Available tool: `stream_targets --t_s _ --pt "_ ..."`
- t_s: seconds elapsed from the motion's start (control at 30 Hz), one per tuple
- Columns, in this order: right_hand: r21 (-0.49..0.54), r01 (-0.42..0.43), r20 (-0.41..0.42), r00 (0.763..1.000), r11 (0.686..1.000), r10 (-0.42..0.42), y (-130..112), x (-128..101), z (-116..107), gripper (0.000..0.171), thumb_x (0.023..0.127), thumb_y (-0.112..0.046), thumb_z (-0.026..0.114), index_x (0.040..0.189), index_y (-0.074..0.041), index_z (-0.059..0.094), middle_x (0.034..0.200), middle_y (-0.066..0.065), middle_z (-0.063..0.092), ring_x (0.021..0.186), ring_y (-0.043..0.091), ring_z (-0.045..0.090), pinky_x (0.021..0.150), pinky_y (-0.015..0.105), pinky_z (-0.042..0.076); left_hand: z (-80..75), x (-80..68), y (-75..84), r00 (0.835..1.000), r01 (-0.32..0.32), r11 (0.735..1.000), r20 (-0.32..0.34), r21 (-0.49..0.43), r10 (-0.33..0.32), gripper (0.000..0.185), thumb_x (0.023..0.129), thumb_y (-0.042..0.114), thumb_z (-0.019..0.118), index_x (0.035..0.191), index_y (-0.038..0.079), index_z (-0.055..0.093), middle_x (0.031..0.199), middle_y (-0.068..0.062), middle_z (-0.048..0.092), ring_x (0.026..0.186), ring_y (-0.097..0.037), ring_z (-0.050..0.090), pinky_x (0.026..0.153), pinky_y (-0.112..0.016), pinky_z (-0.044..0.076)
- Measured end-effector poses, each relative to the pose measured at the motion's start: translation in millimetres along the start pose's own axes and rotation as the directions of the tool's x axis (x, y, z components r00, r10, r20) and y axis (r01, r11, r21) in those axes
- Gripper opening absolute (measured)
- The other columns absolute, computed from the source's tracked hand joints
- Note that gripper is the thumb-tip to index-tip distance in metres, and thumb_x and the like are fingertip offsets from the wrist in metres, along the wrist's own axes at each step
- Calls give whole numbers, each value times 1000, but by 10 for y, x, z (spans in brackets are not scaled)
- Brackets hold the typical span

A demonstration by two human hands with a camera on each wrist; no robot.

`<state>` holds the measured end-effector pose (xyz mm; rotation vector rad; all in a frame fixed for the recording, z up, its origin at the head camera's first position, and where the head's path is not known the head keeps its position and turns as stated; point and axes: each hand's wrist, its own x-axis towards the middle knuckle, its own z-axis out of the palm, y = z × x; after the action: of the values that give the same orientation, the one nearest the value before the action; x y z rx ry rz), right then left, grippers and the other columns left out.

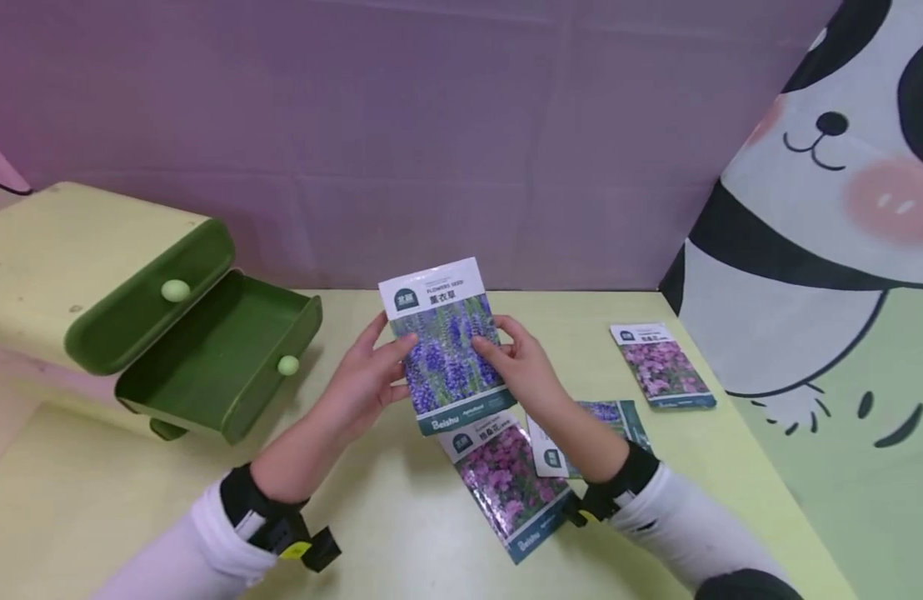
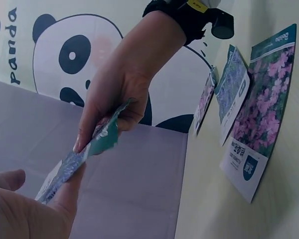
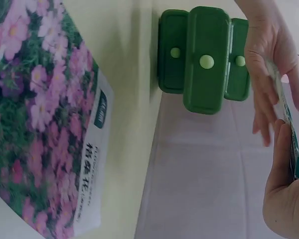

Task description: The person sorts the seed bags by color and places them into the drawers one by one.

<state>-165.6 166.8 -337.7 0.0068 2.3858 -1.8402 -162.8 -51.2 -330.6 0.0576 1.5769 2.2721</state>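
Note:
A lavender seed packet is held up in front of me, its purple-flower side showing in the head view. My right hand pinches its right edge, thumb on the front and fingers behind. On the left edge is my left hand, its fingers behind the packet; in the right wrist view these fingers look straight and the thumb stands off the packet. Beneath, a pink-flower seed packet lies on the table, touching or overlapping another purple-flower packet that my right forearm partly covers.
One more pink-flower packet lies near the table's right edge. At left stands a cream cabinet with green drawers; its lower drawer is pulled out. A purple cloth backdrop and a panda picture border the table.

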Motion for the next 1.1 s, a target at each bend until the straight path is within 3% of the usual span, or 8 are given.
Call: stream_targets --t_s 0.1,0.27,0.6,1.0,1.1 --pt "-29 -13 7 1000 999 13 46 -1 51 41 96 -32 61 132 -15 51 76 3 68 65 15 66 61 32 58 -19 -13 -69 1000 -4 999 -1 46 4 61 100 15 51 153 10 21 91 4 70 78 -11 70 72 -29 60" --pt "-46 -17 31 999 999 18 62 -5 85 38 96 -29 61 130 -14 53 75 4 68 64 15 66 60 32 58 -27 -28 -107 999 0 994 -35 107 3 45 99 11 52 141 -1 40 85 3 71 71 -10 70 68 -27 60" --pt "-87 11 103 995 996 -2 15 -12 94 41 96 -31 60 132 -12 51 75 6 69 63 15 66 58 31 57 -54 -84 -86 997 -5 995 -74 98 12 43 98 7 53 138 -4 41 82 2 71 68 -9 69 63 -24 59" --pt "-118 44 142 990 992 -27 47 -5 64 43 97 -32 58 133 -10 49 76 8 68 63 14 65 57 30 57 -57 -104 -88 1000 14 998 -28 63 -12 44 99 9 51 140 -5 40 81 4 71 70 -9 70 67 -26 60" --pt "-138 83 173 983 987 -59 67 -1 16 44 99 -31 56 135 -9 46 89 14 70 74 17 67 65 30 58 -82 -120 -64 998 25 998 -55 56 -22 44 99 9 51 139 -5 40 80 4 71 70 -8 70 66 -24 60"
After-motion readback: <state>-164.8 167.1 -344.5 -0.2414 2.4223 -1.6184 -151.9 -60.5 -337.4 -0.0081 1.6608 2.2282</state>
